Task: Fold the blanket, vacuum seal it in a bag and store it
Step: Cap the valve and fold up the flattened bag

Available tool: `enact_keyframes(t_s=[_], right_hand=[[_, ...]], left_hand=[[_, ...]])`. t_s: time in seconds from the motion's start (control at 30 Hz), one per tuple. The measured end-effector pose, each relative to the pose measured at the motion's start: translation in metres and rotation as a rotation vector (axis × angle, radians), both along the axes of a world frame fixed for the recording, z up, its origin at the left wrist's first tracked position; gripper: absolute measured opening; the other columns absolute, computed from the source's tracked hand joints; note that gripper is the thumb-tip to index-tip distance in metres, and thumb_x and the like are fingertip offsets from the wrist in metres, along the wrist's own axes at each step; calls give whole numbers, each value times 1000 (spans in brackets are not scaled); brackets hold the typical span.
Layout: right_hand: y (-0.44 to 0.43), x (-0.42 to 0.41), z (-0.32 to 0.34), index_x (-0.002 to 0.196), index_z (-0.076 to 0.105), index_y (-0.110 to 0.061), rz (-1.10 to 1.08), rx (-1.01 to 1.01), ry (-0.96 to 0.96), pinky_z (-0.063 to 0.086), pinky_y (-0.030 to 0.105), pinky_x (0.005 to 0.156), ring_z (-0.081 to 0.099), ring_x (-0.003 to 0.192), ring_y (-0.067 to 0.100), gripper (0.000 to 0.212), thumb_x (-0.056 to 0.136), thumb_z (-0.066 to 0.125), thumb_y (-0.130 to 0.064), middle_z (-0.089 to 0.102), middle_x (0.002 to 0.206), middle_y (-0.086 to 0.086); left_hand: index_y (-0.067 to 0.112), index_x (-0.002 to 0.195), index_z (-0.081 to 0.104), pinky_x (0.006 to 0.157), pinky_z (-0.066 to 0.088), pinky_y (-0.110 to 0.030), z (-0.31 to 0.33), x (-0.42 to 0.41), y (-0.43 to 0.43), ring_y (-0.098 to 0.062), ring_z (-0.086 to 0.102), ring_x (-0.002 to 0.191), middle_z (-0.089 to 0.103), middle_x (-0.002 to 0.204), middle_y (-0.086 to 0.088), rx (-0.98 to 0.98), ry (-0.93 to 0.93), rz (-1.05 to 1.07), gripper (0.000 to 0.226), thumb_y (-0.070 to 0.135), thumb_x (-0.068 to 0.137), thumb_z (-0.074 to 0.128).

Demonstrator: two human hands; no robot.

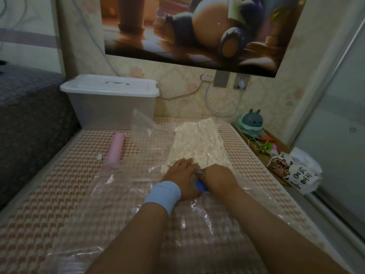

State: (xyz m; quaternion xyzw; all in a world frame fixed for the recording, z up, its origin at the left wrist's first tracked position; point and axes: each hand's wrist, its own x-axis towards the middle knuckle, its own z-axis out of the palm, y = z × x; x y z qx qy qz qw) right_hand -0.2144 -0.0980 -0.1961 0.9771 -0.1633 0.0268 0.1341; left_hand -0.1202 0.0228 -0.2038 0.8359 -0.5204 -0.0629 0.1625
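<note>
Lying on the bed [59, 194], the clear vacuum bag [122, 186] holds the folded cream blanket [197, 143] in its far half. The blanket is judged light, soft and compressible. The film looks slippery and easily punctured, so lift by the padded bulk. A lidded storage box [110, 107] stands at the bed's far end, and a pink pump [115, 147] lies beside the bag. The left hand [181, 175] presses flat by the blue valve [200, 184]. The right hand [219, 175] meets it there with its fingers hidden, so its grip cannot be told.

Blue valve [199, 184] mostly hidden between left hand [180, 173], right hand [218, 175] — poster [187, 36] cut by top edge.
</note>
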Motion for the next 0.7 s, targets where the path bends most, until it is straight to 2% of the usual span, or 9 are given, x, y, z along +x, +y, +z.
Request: enact_keyframes(t_s=[0.07,0.13,0.27,0.37,0.47,0.63,0.7], right_hand=[[3,0,5,110,67,-10,15,103,9,44,32,72,64,94,29,30,94,57,-33,66,102,11],[0,0,6,117,63,-9,38,161,13,40,31,73,62,98,30,31,93,58,-27,65,107,13],[1,-3,-3,106,66,-6,-1,178,-4,42,32,76,63,101,31,22,94,57,-22,65,108,14],[7,-2,-2,111,64,-6,-8,159,3,47,35,88,62,106,31,24,95,54,-20,64,115,15],[2,-2,-2,115,62,-7,-20,160,26,48,36,86,62,104,30,25,93,58,-19,61,116,14],[17,-5,4,121,60,-7,-43,90,3,45,37,93,61,113,30,28,98,48,-19,63,123,12],[21,-9,11,123,58,-10,-72,125,-34,47,37,90,61,112,30,30,97,49,-24,63,123,11]], left_hand=[[24,153,13,121,6,-35,1,2,1,-20,-1,148,5,161,2,-1,17,0,102,58,75,68],[25,153,13,121,8,-35,0,3,2,-20,-1,148,5,161,3,0,24,4,104,58,73,71],[26,153,12,121,10,-38,-7,6,-4,-20,-1,148,4,161,5,4,21,13,110,62,68,72],[27,154,12,121,9,-38,-9,5,-3,-19,-3,148,2,161,6,10,27,14,111,62,68,73],[26,153,11,121,8,-38,-7,6,-1,-19,-4,148,2,161,6,31,18,17,110,60,70,73],[27,153,14,121,7,-41,-10,11,-5,-20,-6,148,6,162,1,133,-98,-14,102,77,71,48],[24,154,14,121,9,-38,-2,8,7,-20,-2,148,4,161,3,123,-56,28,95,68,79,53]])
